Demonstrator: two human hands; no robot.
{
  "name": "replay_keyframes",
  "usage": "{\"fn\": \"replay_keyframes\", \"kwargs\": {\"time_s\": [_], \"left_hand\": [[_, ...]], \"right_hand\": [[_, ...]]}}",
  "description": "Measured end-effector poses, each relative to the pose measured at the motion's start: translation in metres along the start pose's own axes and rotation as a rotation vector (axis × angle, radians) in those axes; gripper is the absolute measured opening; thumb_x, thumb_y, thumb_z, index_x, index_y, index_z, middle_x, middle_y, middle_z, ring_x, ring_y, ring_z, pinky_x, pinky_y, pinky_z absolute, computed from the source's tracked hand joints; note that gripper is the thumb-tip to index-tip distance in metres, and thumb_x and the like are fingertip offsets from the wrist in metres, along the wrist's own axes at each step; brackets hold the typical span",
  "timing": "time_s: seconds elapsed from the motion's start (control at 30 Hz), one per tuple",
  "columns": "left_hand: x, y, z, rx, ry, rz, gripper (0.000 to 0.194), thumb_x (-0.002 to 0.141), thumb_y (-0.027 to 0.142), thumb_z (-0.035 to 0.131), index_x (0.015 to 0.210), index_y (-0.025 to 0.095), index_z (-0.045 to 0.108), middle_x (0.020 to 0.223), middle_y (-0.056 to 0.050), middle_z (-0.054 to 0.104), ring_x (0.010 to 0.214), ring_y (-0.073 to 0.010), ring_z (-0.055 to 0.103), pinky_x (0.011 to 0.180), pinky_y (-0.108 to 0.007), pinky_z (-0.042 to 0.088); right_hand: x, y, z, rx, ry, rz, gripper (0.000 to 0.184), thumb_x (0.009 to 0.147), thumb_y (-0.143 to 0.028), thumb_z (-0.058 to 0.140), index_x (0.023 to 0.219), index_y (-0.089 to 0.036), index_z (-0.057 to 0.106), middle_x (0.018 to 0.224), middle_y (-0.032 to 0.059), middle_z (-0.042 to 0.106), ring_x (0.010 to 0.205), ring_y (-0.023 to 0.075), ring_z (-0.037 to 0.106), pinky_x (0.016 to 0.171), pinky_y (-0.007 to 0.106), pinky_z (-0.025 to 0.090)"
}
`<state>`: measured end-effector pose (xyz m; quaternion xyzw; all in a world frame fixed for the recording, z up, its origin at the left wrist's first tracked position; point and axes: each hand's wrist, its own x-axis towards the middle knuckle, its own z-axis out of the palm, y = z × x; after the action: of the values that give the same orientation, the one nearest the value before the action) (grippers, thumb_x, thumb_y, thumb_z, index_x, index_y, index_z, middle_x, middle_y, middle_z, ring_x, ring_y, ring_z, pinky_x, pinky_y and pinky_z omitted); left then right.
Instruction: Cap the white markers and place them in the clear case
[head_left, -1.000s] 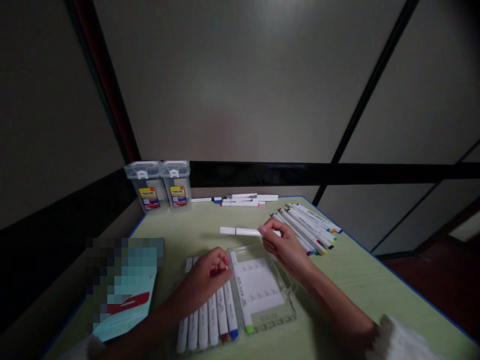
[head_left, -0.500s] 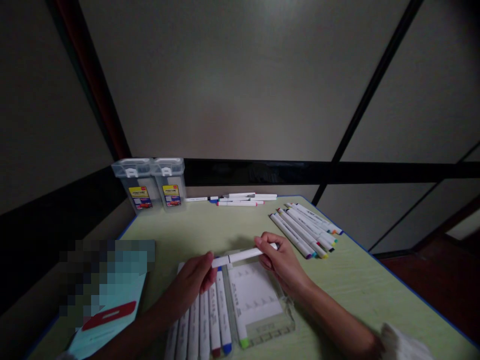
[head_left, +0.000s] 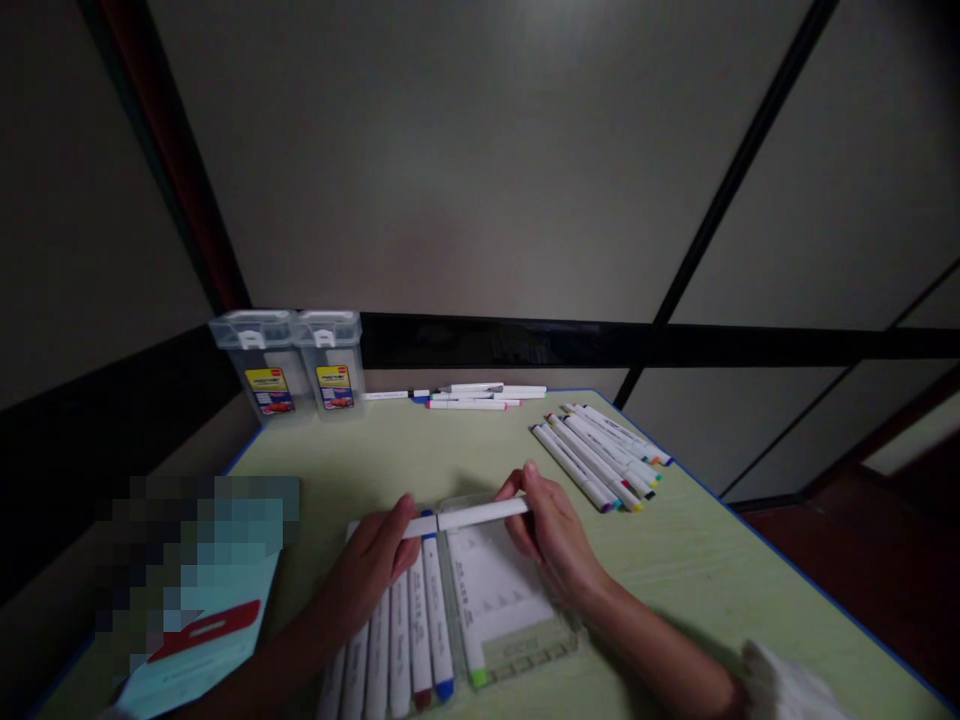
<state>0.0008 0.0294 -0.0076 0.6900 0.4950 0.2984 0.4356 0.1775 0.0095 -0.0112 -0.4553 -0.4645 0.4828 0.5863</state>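
A white marker (head_left: 480, 515) is held level between both hands, above the near part of the table. My left hand (head_left: 382, 550) is closed round its left end, and my right hand (head_left: 551, 525) pinches its right end. Below lies a clear plastic tray (head_left: 525, 655) with a white printed sheet (head_left: 510, 590) in it and a green-tipped marker (head_left: 469, 625) along its left side. Left of that, several white markers lie side by side, among them a blue-tipped marker (head_left: 437, 625). My left hand and forearm partly cover this row.
Two clear lidded boxes (head_left: 270, 365) with marker labels stand at the back left. Several markers (head_left: 480, 398) lie along the back edge, and a fan of markers (head_left: 600, 455) at the right. A turquoise item with a red patch (head_left: 206, 630), partly blurred out, lies at the left.
My right hand has turned a little and its grip on the marker has shifted, with the thumb now higher. The whole view has moved slightly. Both hands keep the marker.
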Motion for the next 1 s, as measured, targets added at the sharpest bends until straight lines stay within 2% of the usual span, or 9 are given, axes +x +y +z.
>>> {"fn": "replay_keyframes", "kwargs": {"time_s": [0.5,0.8,1.0], "left_hand": [[0.0010,0.0095,-0.0018,-0.095,-0.002,0.042,0.046,0.080,0.042,0.023,0.038,0.022,0.028,0.038,0.006,0.029,0.040,-0.0100,0.033,0.049,-0.024,0.030],[0.0018,0.0035,-0.0003,-0.116,0.013,0.038,0.046,0.078,0.045,0.024,0.038,0.023,0.030,0.037,0.007,0.029,0.039,-0.0103,0.032,0.047,-0.025,0.029],[0.0006,0.0072,-0.0014,-0.100,0.004,0.029,0.045,0.078,0.044,0.024,0.039,0.023,0.028,0.038,0.007,0.027,0.040,-0.0107,0.032,0.047,-0.025,0.028]], "right_hand": [[-0.0040,-0.0008,0.0035,0.005,0.006,-0.031,0.041,0.080,-0.049,0.042,0.061,-0.015,0.053,0.032,-0.0085,0.032,0.031,0.0059,0.024,0.036,0.021,0.018],[-0.0041,-0.0027,0.0044,0.097,-0.007,0.056,0.025,0.077,-0.040,0.049,0.068,-0.017,0.049,0.033,-0.0105,0.032,0.033,0.0049,0.018,0.036,0.020,0.013],[-0.0045,-0.0030,0.0054,0.092,0.012,0.050,0.023,0.076,-0.039,0.050,0.068,-0.018,0.046,0.034,-0.0106,0.032,0.034,0.0050,0.019,0.036,0.019,0.013]]}}
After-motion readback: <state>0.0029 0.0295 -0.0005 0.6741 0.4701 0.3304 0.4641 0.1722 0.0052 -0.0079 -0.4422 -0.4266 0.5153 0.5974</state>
